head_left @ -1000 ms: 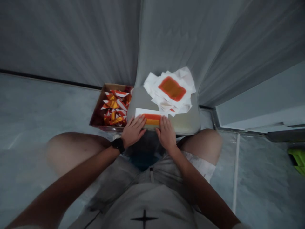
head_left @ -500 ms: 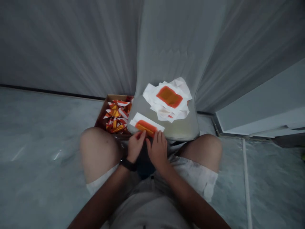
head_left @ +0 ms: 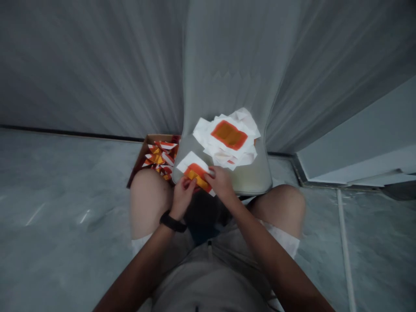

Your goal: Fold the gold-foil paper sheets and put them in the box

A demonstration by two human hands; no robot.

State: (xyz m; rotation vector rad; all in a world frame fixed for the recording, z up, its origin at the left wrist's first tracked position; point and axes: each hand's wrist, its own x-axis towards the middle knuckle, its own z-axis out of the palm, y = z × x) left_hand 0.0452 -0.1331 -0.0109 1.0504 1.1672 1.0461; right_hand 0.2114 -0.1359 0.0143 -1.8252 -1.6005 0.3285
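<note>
A shallow cardboard box [head_left: 152, 138] sits at the upper left of the person's knees, packed with small triangular pieces [head_left: 159, 158] of white, red, orange and gold. The left thigh [head_left: 149, 203] hides its near corner, and the pieces are too small to make out singly. Just right of the box, on a gray padded seat [head_left: 250, 180], lies a crumpled pile of white paper [head_left: 229, 141], topped by a sheet with an orange patch.

The white paper sheet [head_left: 193, 162] is held above the seat's front edge, tilted, with its orange-and-gold patch [head_left: 196, 174] facing up. The left hand [head_left: 182, 197], with a black wristwatch [head_left: 172, 222], grips its lower edge, the fingers [head_left: 187, 185] closed on it. The right hand [head_left: 222, 182] pinches its right corner. Those fingers partly cover the sheet.

Gray pleated cloth [head_left: 97, 65] fills the top of the frame, above a gray mottled floor [head_left: 58, 195].
</note>
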